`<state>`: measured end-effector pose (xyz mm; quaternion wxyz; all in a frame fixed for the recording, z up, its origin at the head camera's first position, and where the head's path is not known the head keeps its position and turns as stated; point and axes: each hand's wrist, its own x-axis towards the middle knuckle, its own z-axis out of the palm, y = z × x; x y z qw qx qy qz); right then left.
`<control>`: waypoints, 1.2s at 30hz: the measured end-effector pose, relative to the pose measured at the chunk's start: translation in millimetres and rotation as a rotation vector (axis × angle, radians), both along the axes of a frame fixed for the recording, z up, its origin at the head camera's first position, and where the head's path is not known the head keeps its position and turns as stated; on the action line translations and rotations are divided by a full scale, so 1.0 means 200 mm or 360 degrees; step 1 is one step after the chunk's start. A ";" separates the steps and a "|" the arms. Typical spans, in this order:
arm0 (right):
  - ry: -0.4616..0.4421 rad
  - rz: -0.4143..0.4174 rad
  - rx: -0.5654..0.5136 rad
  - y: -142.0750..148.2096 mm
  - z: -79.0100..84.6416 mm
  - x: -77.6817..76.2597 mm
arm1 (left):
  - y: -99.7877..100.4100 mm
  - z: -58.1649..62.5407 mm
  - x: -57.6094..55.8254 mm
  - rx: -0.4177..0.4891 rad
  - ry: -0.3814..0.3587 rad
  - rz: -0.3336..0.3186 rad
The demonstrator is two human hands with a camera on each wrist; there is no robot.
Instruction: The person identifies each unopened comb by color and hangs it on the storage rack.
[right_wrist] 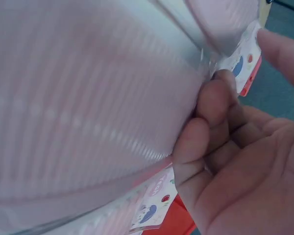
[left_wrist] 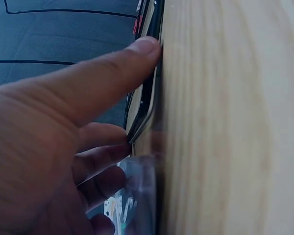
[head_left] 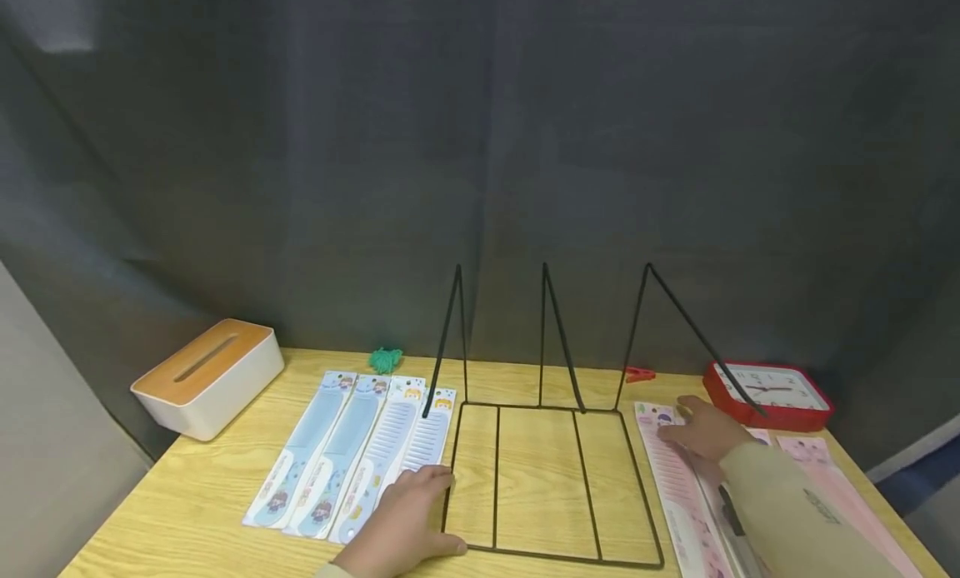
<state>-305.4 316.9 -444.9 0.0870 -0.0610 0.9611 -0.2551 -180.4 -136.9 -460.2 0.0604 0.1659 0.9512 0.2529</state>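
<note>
A black wire rack (head_left: pixel 540 407) with upright triangular dividers stands mid-table. My left hand (head_left: pixel 408 520) holds its front left corner; in the left wrist view the thumb (left_wrist: pixel 108 68) lies along the front wire and the index fingertip meets the corner. Right of the rack lie packaged pink combs (head_left: pixel 671 470). Over their upper ends is my right hand (head_left: pixel 705 432), its fingertips at a package edge. In the right wrist view the ribbed pink comb (right_wrist: pixel 98 103) fills the left side, the fingers bend against its edge and the thumb stands apart.
Several packaged blue and white combs (head_left: pixel 360 453) lie left of the rack. A tissue box (head_left: pixel 210 382) with a wooden lid stands at the left, and green yarn (head_left: pixel 386 361) lies near the back edge. Back right are a red clothespin (head_left: pixel 640 375) and a red clock (head_left: pixel 776 392).
</note>
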 end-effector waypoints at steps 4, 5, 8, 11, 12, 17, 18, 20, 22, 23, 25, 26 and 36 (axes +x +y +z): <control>0.0111 0.0036 0.0102 0.03 -0.02 -0.06 | 0.01 0.01 0.00 0.0003 -0.0032 -0.0004; 0.0129 0.0029 0.0108 0.04 -0.03 -0.07 | 0.01 0.01 0.00 0.0003 -0.0039 -0.0003; 0.0157 -0.0015 0.0080 0.05 -0.05 -0.08 | 0.00 0.01 0.00 0.0006 -0.0051 -0.0007; 0.0181 -0.0064 0.0043 0.06 -0.06 -0.08 | -0.01 0.01 0.00 0.0013 -0.0041 -0.0028; 0.0195 -0.0078 0.0028 0.05 -0.06 -0.08 | -0.01 0.01 0.00 0.0018 -0.0040 -0.0035; 0.0224 -0.0089 -0.0084 0.03 -0.06 -0.06 | -0.01 0.01 0.00 0.0054 -0.0058 -0.0032; 0.0207 -0.0102 -0.0108 0.03 -0.05 -0.06 | -0.01 0.01 0.00 0.0062 -0.0063 -0.0026; 0.0165 -0.0129 -0.0162 0.02 -0.05 -0.06 | -0.01 0.01 0.00 0.0067 -0.0059 -0.0019; 0.0136 -0.0165 -0.0223 0.02 -0.03 -0.05 | -0.01 0.01 0.00 0.0071 -0.0046 -0.0025; 0.0134 -0.0183 -0.0248 0.02 -0.02 -0.04 | -0.01 0.01 0.01 0.0072 -0.0043 -0.0029; 0.0153 -0.0209 -0.0307 0.02 0.00 -0.01 | -0.01 0.01 0.01 0.0074 -0.0035 -0.0037; 0.0163 -0.0225 -0.0344 0.01 0.02 0.01 | -0.01 0.01 0.01 0.0076 -0.0030 -0.0040; 0.0244 -0.0298 -0.0748 -0.21 0.34 0.27 | -0.01 0.03 0.01 0.0109 -0.0011 -0.0069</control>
